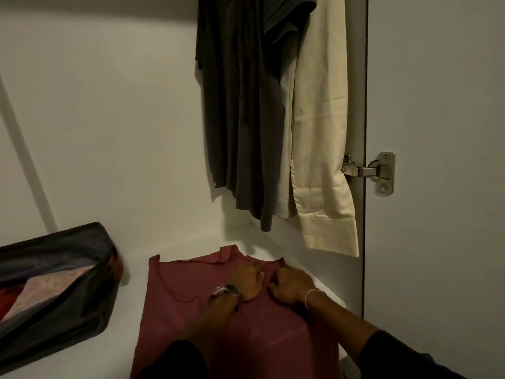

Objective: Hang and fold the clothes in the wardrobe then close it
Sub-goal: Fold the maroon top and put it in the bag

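On the white wardrobe shelf (pixel 191 242) a maroon shirt (pixel 185 296) lies flat, left hand (pixel 247 280) and right hand (pixel 291 287) both pinching its collar fabric.

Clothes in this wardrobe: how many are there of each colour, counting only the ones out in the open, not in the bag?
Dark grey, hanging: 1, the dark grey shirt
Cream, hanging: 1, the cream shirt
Dusty red, lying flat on the shelf under both hands: 1, the red shirt
Total: 3
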